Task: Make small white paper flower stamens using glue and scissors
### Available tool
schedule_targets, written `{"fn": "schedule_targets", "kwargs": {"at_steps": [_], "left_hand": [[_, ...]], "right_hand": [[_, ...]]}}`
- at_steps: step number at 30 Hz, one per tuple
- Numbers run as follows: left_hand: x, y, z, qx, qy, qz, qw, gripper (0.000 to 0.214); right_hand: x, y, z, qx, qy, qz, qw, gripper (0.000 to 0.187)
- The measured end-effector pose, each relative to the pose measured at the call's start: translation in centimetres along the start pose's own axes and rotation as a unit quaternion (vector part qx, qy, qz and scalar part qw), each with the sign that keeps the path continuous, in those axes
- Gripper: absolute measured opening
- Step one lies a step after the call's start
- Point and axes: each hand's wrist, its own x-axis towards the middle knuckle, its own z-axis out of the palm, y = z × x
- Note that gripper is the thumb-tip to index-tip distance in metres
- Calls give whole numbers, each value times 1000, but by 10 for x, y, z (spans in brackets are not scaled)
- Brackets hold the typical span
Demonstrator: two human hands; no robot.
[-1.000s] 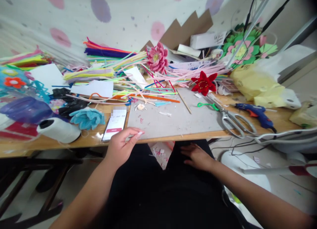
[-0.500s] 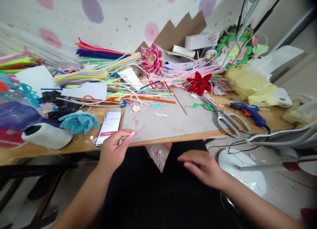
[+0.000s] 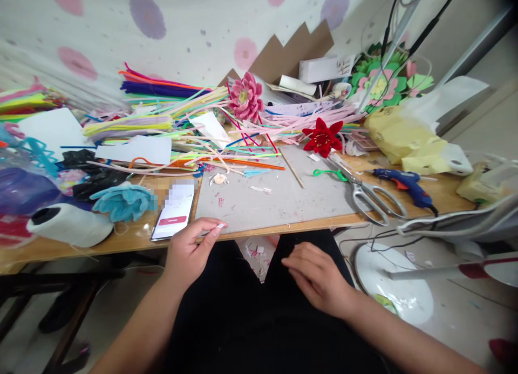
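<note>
At the table's front edge, my left hand [image 3: 190,252] pinches a small white piece [image 3: 220,225] between thumb and forefinger; its kind is too small to make out. The phone [image 3: 173,212] lies just beyond that hand, its screen lit. Over my lap hovers my right hand [image 3: 318,277], its fingers loosely bent and the thumb a little apart, with nothing visible in it. On the grey mat [image 3: 259,209] are a small round beige piece with white strands [image 3: 219,178], a white scrap [image 3: 260,190] and a thin wooden stick [image 3: 292,168].
Scissors [image 3: 370,197] and a blue glue gun [image 3: 404,184] lie to the right. A red flower [image 3: 323,137] and a pink flower [image 3: 246,97] stand behind the mat. Pipe cleaners [image 3: 162,88] pile up at the back. At left are a blue flower [image 3: 123,201] and a thread spool [image 3: 70,225].
My right hand has moved slightly left and its fingers angle more downward. The left hand, still pinching the white piece, has shifted slightly right. The view has shifted a little.
</note>
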Motion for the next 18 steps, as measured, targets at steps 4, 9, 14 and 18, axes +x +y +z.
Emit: {"fn": "schedule_targets", "kwargs": {"at_steps": [4, 9, 14, 18], "left_hand": [[-3, -2, 0, -1, -6, -1, 1000, 12], [-4, -5, 3, -4, 0, 3, 1000, 12], [-3, -11, 6, -10, 0, 4, 1000, 12], [-4, -16, 9, -9, -5, -2, 1000, 12]], "right_hand": [[7, 20, -5, -147, 67, 99, 982, 25], [21, 31, -4, -191, 45, 85, 977, 18], [24, 30, 1, -177, 81, 74, 978, 12], [25, 29, 3, -176, 82, 102, 976, 8]]}}
